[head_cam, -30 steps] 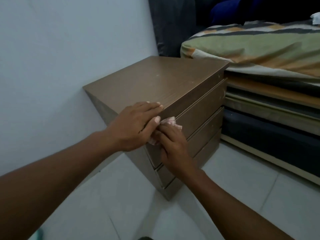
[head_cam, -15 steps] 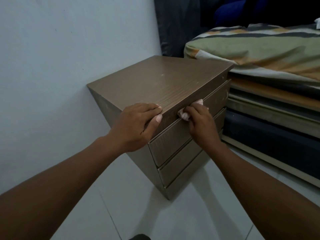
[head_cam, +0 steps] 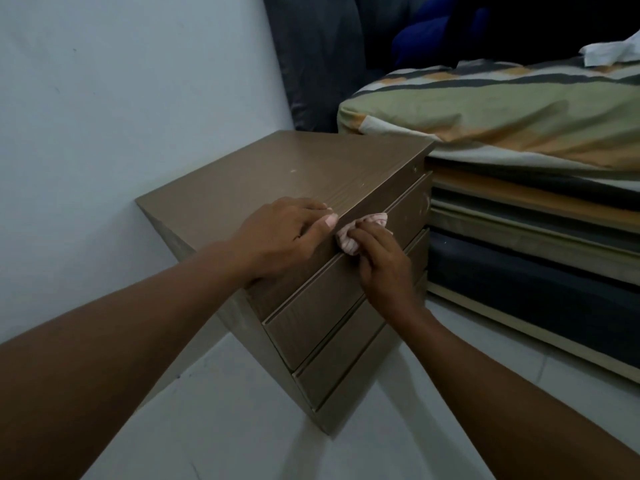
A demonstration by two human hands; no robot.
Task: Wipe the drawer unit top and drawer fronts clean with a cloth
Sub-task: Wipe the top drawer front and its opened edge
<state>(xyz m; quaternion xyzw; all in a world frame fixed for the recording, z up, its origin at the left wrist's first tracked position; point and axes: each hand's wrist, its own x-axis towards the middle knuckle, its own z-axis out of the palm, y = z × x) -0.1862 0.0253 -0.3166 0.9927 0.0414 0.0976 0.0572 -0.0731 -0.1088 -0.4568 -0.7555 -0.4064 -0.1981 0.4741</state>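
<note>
Both hands are placed at the brown drawer unit (head_cam: 277, 174): the left hand (head_cam: 280, 237) is laid flat on its top front edge, while a bunched pink cloth (head_cam: 360, 230) is gripped by the right hand (head_cam: 381, 261) and pressed against the top drawer front (head_cam: 318, 313).

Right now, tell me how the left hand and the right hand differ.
The left hand holds nothing; the right hand grips a bunched pink cloth. The left hand's fingers lie nearly flat; the right hand's are curled. The left hand rests on the front edge of the drawer unit top; the right hand is lower, on the front by the upper edge of the top drawer. Both touch the same unit, close together.
</note>
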